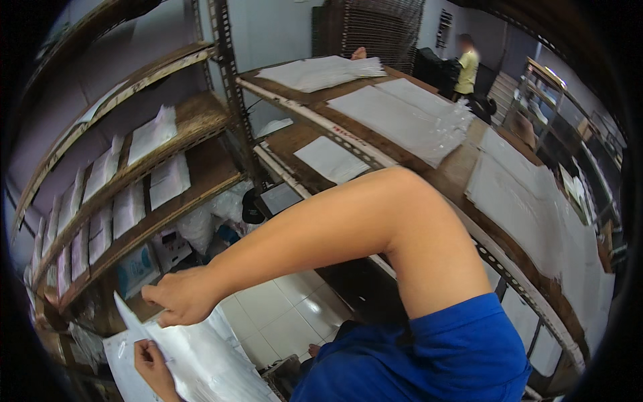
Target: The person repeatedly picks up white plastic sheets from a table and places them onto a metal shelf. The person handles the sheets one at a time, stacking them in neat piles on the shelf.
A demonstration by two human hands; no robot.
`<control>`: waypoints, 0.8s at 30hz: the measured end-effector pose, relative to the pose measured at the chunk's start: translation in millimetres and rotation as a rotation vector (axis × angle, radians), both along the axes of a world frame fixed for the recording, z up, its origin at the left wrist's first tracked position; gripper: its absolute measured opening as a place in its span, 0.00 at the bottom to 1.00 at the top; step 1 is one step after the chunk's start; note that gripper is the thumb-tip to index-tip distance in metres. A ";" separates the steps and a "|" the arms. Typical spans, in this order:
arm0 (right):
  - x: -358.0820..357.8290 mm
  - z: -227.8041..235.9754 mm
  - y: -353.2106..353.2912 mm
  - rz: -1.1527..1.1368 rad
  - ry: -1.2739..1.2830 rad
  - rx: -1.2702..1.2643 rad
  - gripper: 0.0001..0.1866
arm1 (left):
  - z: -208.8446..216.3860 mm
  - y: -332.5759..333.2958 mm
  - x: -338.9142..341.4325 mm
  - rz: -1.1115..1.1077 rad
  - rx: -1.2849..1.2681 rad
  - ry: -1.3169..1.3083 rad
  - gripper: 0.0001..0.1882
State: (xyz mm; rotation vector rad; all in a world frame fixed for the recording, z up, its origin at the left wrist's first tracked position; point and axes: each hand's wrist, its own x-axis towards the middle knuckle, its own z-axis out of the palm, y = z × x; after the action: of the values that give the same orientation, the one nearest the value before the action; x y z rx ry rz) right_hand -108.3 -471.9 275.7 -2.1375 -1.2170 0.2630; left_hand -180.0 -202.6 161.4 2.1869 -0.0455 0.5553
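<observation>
A blue sleeve (462, 342) lies nearest, filling the lower right; from it the bare right arm (321, 224) rises to a bent elbow, then runs down to the left, crossing in front of the counter's edge. At its end the right grip (184, 296) is half curled, just above a pile of white sheets (207, 358); whether it pinches anything I cannot tell. The left grip (154, 370), at the lower rim of the view, is closed on a white sheet (129, 320), whose narrow edge stands tilted up beside the right fingers. The sheet is at the pile's left part.

Room to the left is bounded by a shelf unit (201, 114), its boards lined with white packets (153, 136); plastic bags (196, 228) bulge out beneath. Between the pile's right edge and the counter shows a strip of tiled floor (288, 311). The long brown counter (309, 104) curves away to the right, edged by a pale rail (321, 120), with broad white stacks (395, 117) set back from that edge. Beyond its far side, well apart, stands a person in yellow (467, 70).
</observation>
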 end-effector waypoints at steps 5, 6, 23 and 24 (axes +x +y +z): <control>-23.3 16.2 -32.1 -0.212 0.068 0.105 0.15 | 46.5 -131.9 -18.9 -0.323 -0.222 -0.067 0.08; -26.6 16.0 -45.6 -0.246 0.028 0.127 0.13 | 55.2 -152.8 -24.5 -0.336 -0.230 -0.093 0.08; -332.9 188.9 -520.2 -1.624 -0.357 0.178 0.15 | 25.5 -279.2 -117.3 -0.501 -0.247 0.006 0.08; -345.7 183.4 -535.3 -1.674 -0.305 0.242 0.15 | 20.1 -284.5 -122.2 -0.493 -0.275 0.021 0.08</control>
State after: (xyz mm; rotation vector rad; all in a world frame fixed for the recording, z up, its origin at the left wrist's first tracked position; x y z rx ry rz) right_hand -454.0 -1007.2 459.0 -2.2541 0.6440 -0.8850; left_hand -302.3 -487.1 181.5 1.8216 -0.4571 0.2398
